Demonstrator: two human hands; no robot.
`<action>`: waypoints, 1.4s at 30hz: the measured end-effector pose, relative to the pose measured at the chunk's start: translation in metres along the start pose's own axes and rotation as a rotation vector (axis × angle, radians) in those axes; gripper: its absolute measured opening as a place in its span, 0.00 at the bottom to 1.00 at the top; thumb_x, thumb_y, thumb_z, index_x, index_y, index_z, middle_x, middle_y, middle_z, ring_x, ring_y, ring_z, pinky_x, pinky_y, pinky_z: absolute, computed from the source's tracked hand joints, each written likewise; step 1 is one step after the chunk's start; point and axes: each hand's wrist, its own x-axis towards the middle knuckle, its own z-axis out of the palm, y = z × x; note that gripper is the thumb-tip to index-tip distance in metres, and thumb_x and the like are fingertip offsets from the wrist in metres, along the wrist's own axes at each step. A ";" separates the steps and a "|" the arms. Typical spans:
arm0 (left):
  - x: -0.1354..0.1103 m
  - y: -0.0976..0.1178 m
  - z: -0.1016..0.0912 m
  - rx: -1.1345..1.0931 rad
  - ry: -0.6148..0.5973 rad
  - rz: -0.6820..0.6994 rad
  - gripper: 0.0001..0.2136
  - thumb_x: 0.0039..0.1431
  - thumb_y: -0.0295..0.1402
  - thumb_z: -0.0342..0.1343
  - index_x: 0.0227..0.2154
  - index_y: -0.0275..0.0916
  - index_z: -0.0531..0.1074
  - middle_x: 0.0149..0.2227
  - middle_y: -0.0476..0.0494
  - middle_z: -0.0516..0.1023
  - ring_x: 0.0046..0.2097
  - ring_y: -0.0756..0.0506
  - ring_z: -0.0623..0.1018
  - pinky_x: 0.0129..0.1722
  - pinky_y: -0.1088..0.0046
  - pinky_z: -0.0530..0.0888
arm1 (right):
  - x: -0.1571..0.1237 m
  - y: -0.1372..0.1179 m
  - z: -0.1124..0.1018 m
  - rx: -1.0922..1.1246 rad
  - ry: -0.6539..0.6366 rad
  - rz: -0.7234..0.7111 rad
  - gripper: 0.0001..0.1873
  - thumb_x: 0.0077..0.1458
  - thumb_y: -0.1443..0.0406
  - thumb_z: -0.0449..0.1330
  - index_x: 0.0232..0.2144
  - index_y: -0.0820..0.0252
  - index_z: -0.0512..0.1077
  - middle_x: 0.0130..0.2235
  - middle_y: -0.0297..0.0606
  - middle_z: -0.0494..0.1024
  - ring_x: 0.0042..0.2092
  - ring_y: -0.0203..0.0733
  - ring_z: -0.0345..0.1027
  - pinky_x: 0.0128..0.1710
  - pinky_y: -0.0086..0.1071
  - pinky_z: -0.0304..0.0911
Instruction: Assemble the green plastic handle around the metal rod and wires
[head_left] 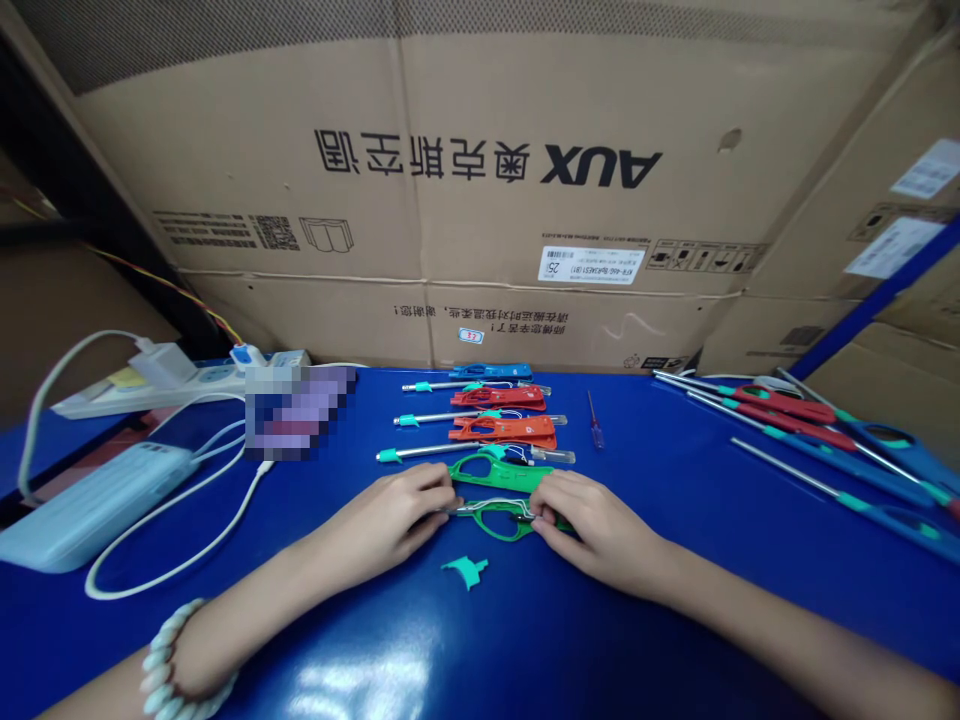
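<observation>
Between my hands lies a green lighter casing half (pixel 501 527) with white wires and a short piece of metal rod (pixel 466 509) along it. The fingers of my left hand (pixel 411 508) are pinched at the left end, on the rod. My right hand (pixel 589 522) is closed around the right end of the casing half, hiding most of that end. A second green casing half (pixel 517 474) lies just beyond, close to the fingers of both hands. Nearer to me rests a loose teal trigger piece (pixel 466 571) on the blue table.
Beyond my hands are rows of orange casing (pixel 510 431), red casing (pixel 502 398) and blue casing (pixel 495 372) parts with metal rods. A small screwdriver (pixel 595 425) lies behind. Several long lighters (pixel 832 490) are at right; a power bank (pixel 101 505) and white cables are at left.
</observation>
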 end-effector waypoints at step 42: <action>0.037 0.021 0.036 0.024 0.200 0.045 0.07 0.64 0.23 0.44 0.36 0.35 0.67 0.36 0.43 0.70 0.38 0.45 0.69 0.38 0.68 0.69 | -0.002 0.001 0.005 -0.118 0.060 -0.103 0.05 0.59 0.68 0.54 0.32 0.64 0.69 0.31 0.40 0.72 0.34 0.42 0.64 0.37 0.35 0.64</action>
